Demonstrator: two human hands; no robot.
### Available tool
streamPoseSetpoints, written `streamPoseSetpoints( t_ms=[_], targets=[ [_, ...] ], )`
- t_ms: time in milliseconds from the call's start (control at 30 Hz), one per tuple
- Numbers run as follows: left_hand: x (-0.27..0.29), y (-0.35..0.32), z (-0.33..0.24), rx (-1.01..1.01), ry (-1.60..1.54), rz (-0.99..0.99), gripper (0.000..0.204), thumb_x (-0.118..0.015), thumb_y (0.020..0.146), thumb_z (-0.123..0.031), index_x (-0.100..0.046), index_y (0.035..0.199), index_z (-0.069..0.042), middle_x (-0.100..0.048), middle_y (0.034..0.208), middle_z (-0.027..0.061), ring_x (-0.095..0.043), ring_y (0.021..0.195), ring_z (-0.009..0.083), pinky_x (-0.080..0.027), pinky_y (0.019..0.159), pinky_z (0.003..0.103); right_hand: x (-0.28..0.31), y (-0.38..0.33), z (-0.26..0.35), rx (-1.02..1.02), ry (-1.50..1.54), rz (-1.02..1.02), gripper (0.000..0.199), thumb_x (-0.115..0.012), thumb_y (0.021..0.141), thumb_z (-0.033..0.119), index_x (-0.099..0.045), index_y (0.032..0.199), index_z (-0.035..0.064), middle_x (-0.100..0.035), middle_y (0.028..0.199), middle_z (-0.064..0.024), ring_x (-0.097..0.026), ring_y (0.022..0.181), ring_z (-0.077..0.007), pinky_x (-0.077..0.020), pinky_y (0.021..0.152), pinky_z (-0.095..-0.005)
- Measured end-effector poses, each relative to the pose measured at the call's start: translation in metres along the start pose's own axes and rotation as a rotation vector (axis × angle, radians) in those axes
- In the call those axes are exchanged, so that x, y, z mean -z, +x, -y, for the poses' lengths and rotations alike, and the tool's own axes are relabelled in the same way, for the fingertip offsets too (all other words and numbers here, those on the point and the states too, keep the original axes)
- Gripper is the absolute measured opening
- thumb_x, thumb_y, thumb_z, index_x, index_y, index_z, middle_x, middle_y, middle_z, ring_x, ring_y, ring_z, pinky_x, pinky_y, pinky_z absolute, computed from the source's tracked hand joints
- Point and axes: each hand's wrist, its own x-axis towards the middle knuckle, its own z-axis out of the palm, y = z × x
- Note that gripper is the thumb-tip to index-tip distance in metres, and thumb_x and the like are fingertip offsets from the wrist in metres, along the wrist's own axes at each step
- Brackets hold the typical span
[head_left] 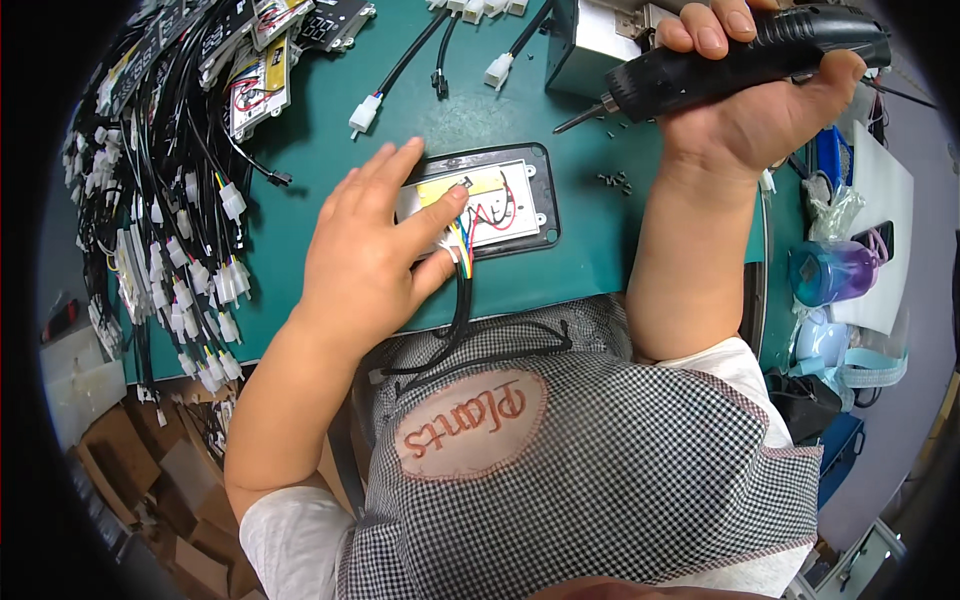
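Observation:
A black electric screwdriver [740,65] is held in my right hand [745,110], raised over the right part of the bench. Its bit points down and to the left, apart from everything below. My left hand [375,235] lies with fingers spread over the left end of a black rectangular frame [548,195]. Inside the frame sits a white circuit panel [515,225] with a yellow strip and coloured wires; one fingertip rests on it. Another fingertip is beside the wires, where a black cable [463,305] runs off toward my lap. The hand hides the frame's left end.
Several small dark screws [618,182] lie on the green mat [590,260]. A heap of cables with white connectors [180,250] fills the left side. Connector leads [367,112] lie beyond the frame, near a metal box [600,45]. A blue-purple bottle [832,272] stands at right.

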Motion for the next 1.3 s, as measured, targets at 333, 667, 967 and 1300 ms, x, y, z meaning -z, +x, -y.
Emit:
streamPoseSetpoints(
  t_ms=[333,667,967,1300],
  targets=[
    [-0.005,0.003,0.001,0.022,-0.045,-0.017,0.049,-0.078,0.067,-0.013,-0.07,0.116,-0.016,-0.057,0.13,0.0174,-0.055,0.118,0.0374,-0.045,0.1,0.049,0.011,0.005,0.055,0.012,-0.051,0.262,0.076,-0.064,0.069,0.077,-0.07,0.101,0.009,-0.063,0.079,-0.0068,-0.061,0.071,-0.0224,-0.0474,0.069,-0.0378],
    [-0.011,0.009,-0.006,0.019,-0.066,-0.045,0.06,-0.076,0.061,-0.006,-0.07,0.12,-0.016,-0.057,0.132,0.0167,-0.055,0.12,0.0368,-0.044,0.099,0.047,0.025,0.026,0.058,0.362,-0.402,0.354,0.087,-0.045,0.073,0.092,-0.069,0.103,0.0133,-0.063,0.073,-0.0085,-0.062,0.06,-0.0256,-0.0543,0.059,-0.0406],
    [-0.012,0.009,-0.004,0.012,-0.067,-0.039,0.059,-0.075,0.062,-0.005,-0.07,0.119,-0.016,-0.058,0.132,0.0168,-0.056,0.119,0.0368,-0.045,0.099,0.046,-0.034,0.002,0.025,0.453,-0.475,-0.082,0.077,-0.061,0.078,0.079,-0.055,0.1,0.0046,-0.051,0.06,-0.0049,-0.054,0.05,-0.0164,-0.0485,0.049,-0.0286],
    [-0.013,0.01,-0.006,0.021,-0.071,-0.058,0.053,-0.079,0.063,-0.014,-0.071,0.116,-0.017,-0.057,0.13,0.0148,-0.056,0.118,0.0352,-0.043,0.101,0.048,-0.045,0.0,0.038,0.459,-0.562,-0.11,0.075,-0.058,0.08,0.078,-0.057,0.097,0.0046,-0.051,0.059,-0.0048,-0.053,0.047,-0.0153,-0.0488,0.048,-0.0282]
  ],
)
